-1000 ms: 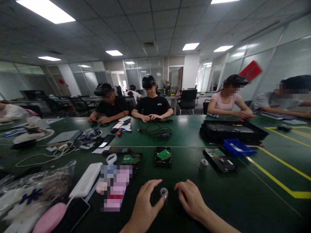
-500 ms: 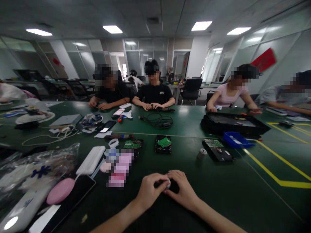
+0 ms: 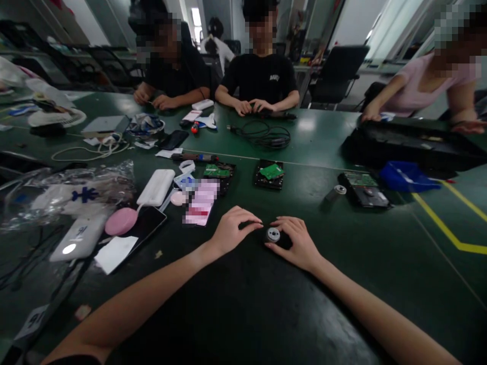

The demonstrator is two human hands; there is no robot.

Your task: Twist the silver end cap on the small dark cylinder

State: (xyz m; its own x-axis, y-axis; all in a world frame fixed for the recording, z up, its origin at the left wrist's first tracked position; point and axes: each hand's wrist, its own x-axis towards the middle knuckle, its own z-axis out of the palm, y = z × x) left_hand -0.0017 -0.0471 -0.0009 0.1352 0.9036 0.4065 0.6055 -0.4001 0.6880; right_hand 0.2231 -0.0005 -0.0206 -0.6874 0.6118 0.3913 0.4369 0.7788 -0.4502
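A small round silver metal part [image 3: 273, 234] with holes in its top is between the thumb and fingers of my right hand [image 3: 299, 243], low over the green table [image 3: 236, 304]. Just left of it is my left hand [image 3: 234, 230], its thumb and fingertips pinched together and apart from the silver part. Whatever those fingertips may hold is too small to make out. Beyond my hands lies a black hard drive [image 3: 262, 183] with a green circuit board [image 3: 272, 172] on it. A second silver cylinder [image 3: 340, 190] stands to the right, beside another opened drive [image 3: 371, 195].
On the left are a pink phone [image 3: 201, 203], a white power bank [image 3: 155, 187], a pink round case [image 3: 120, 221] and a plastic bag [image 3: 68, 195]. A coiled black cable [image 3: 262, 137], blue tray [image 3: 407, 176] and black bin [image 3: 414, 144] lie farther off. People sit across the table.
The view has tilted down. My left hand has come away from the silver part and moved left, while my right hand stays around it.
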